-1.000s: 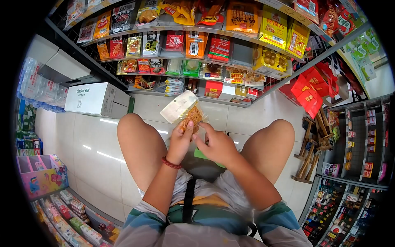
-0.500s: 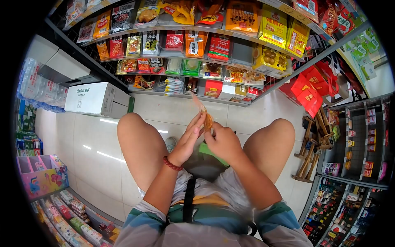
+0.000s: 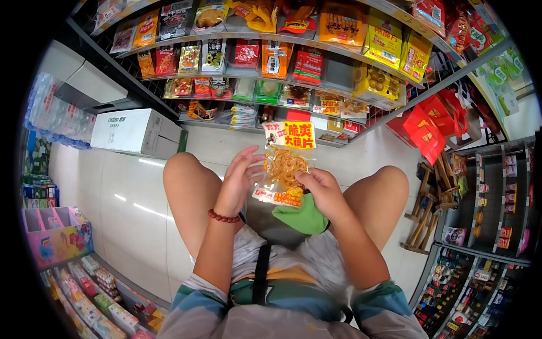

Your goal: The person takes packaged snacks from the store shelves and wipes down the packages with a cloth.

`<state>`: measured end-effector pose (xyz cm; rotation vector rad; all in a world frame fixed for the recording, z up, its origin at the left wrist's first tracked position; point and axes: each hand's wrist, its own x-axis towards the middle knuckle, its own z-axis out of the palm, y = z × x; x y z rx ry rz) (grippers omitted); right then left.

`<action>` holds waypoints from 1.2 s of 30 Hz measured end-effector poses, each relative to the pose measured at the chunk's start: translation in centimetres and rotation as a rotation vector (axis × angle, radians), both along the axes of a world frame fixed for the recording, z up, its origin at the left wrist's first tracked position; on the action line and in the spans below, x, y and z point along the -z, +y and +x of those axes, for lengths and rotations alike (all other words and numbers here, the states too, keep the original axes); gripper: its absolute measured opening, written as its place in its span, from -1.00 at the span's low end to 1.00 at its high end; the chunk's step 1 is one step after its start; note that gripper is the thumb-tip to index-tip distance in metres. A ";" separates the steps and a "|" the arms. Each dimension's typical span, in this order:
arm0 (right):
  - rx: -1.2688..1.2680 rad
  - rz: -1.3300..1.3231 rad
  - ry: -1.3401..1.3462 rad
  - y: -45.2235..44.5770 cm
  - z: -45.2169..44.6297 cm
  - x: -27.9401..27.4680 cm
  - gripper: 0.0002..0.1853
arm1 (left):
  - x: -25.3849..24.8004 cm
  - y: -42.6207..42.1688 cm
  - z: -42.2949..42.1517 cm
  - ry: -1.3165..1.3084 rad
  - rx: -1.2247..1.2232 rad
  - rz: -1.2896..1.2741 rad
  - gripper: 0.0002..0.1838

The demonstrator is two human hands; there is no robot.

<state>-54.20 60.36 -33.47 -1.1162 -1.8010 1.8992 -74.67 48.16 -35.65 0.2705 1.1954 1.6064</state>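
A clear snack bag of lotus root slices, with a yellow and red label, faces up in front of me. My right hand pinches its right edge between thumb and fingers. Below that hand hangs a green cloth; whether the lower fingers grip it is hidden. My left hand, wearing a red bead bracelet at the wrist, is beside the bag's left edge with fingers apart. I cannot tell whether its fingertips touch the bag.
Shelves of packaged snacks rise ahead. A white carton and wrapped water bottles stand at left. Red bags and folded wooden stools are at right. Tiled floor lies around my knees.
The bag has turned from edge-on to face up, showing its label and contents. My left hand has come off it and spread its fingers. More of the green cloth shows.
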 end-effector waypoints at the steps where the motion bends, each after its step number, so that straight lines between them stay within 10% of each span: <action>1: 0.016 -0.123 0.056 -0.1 -0.1 -0.6 -0.62 | 0.2 -0.1 -0.1 -0.151 0.057 0.050 -0.50; 8: 0.060 -0.523 0.209 -0.2 -0.1 -0.8 -0.67 | -1.1 0.3 0.7 -0.375 0.215 0.058 -0.49; 21: -0.003 -0.505 0.170 0.5 -0.2 -1.6 -0.66 | -1.4 -0.1 0.8 -0.367 0.255 0.042 -0.55; 27: -0.014 -0.277 -0.036 2.1 0.4 -2.7 -0.33 | -1.1 -0.1 1.0 -0.221 0.205 0.008 -0.58; 36: 0.473 -0.469 0.201 6.6 4.1 -4.4 -0.37 | 0.8 0.0 0.8 -0.072 0.171 -0.012 -0.60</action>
